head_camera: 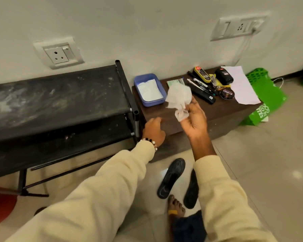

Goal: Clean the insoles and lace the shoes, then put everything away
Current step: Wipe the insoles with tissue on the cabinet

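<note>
Two black insoles (pixel 171 178) are lying on the tiled floor, just beside a bare foot (pixel 176 205). A crumpled white wipe (pixel 179 98) is being pinched in the right hand (pixel 195 119), raised over the low brown cabinet (pixel 222 112). The left hand (pixel 153 130), fingers loosely curled and holding nothing, is being rested at the cabinet's near edge. A blue tray (pixel 148 89) is sitting on top, near polish tins and pens.

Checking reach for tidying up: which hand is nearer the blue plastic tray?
Left. The left hand rests on the brown bench edge just below the blue plastic tray; the right hand pinches a crumpled white wipe to its right.
</note>
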Demonstrator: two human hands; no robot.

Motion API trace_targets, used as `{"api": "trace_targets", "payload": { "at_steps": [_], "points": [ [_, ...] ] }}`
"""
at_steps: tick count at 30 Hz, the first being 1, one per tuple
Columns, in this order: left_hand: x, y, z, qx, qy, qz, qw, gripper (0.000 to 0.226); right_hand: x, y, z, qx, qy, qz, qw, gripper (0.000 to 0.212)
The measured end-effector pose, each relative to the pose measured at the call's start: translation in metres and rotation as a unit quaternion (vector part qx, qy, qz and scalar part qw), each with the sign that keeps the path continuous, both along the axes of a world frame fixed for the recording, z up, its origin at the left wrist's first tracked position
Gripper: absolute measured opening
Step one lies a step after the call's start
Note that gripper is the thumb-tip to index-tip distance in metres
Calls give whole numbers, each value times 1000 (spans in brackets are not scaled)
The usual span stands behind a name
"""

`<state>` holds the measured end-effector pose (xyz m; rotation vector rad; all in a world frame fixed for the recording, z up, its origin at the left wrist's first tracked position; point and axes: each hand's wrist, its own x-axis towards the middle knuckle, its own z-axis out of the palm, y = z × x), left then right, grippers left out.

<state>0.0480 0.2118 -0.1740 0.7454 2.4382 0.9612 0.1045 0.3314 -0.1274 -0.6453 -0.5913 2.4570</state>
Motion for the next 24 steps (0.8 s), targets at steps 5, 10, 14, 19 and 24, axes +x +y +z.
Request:
{"api": "trace_targets", "payload": {
  "at_steps": [5, 10, 14, 19, 24],
  "points": [
    [51, -31, -18, 31, -89, 22, 995, 36, 80, -30, -10, -52, -54, -15, 997, 42],
    [109, -42, -32, 54, -192, 44, 979, 27, 158, -23, -22, -81, -113, -24, 990, 22],
    [127, -26, -67, 26, -261, 57, 963, 23, 201, 3, -52, -25, -236, -69, 969, 17],
    [140, 15, -122, -44, -303, 32, 951, 19, 238, 29, -129, -82, -305, -103, 943, 14],
    [148, 54, -210, -132, -305, -7, 943, 26, 260, 41, -229, -15, -425, -23, 905, 26]
  ]
}}
